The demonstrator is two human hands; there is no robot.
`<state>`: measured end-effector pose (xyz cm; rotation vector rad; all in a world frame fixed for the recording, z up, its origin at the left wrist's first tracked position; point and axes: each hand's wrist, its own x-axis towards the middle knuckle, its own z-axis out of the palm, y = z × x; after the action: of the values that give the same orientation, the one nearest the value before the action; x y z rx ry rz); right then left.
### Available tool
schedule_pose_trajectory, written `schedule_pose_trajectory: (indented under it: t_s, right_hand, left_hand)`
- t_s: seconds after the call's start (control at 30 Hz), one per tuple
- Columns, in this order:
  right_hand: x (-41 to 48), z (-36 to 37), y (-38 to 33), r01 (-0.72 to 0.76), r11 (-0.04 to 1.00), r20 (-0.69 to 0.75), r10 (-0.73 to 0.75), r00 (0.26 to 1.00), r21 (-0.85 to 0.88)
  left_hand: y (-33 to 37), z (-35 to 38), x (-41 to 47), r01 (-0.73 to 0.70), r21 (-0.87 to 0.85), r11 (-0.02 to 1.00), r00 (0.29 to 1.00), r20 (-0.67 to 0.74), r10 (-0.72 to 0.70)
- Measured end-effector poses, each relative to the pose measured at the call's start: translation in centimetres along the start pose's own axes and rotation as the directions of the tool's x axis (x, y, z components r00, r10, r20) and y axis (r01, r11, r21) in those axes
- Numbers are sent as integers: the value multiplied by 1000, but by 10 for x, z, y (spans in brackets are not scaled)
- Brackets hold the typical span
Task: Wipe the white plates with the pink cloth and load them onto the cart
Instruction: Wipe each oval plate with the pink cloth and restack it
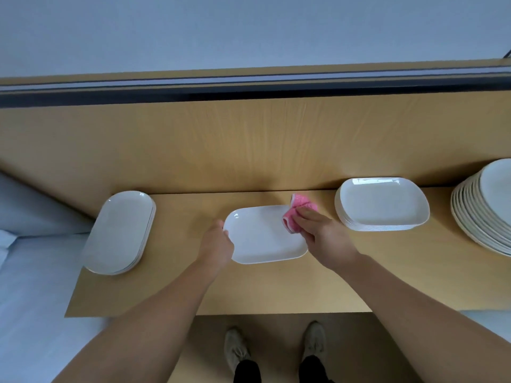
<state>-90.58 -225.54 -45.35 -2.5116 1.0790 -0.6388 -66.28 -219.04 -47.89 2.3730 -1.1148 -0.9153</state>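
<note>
Bare forearms (166, 299), black trousers (247, 372) — beige lace-up shoes (235, 347)

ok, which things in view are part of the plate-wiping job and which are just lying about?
In the job: centre plate, held at its left edge by the left hand; pink cloth, held by the right hand; oval stack, rectangular stack, round stack.
Just there: wooden table, back panel, shoes. No cart identifiable.

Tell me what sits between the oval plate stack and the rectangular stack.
In the head view: a single plate, the left hand gripping its edge, the right hand holding the cloth against it.
</note>
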Motion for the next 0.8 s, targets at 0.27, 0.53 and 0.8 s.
schedule_pose_trajectory:
  t_s: [0.27, 0.53, 0.8]
  right_hand:
    - [3, 32, 0, -61, 998, 134, 65, 989, -28]
    - [23, 65, 6, 50, 981, 354, 20, 935, -187]
    - [15, 73, -3, -83, 900, 562, 337, 755, -429]
  left_hand:
    - [-14, 13, 8, 17, -35, 999, 999, 39, -16]
    - [-19, 6, 18, -38, 131, 991, 996, 85, 27]
    - [-18, 3, 26, -83, -59, 995, 967, 236, 95]
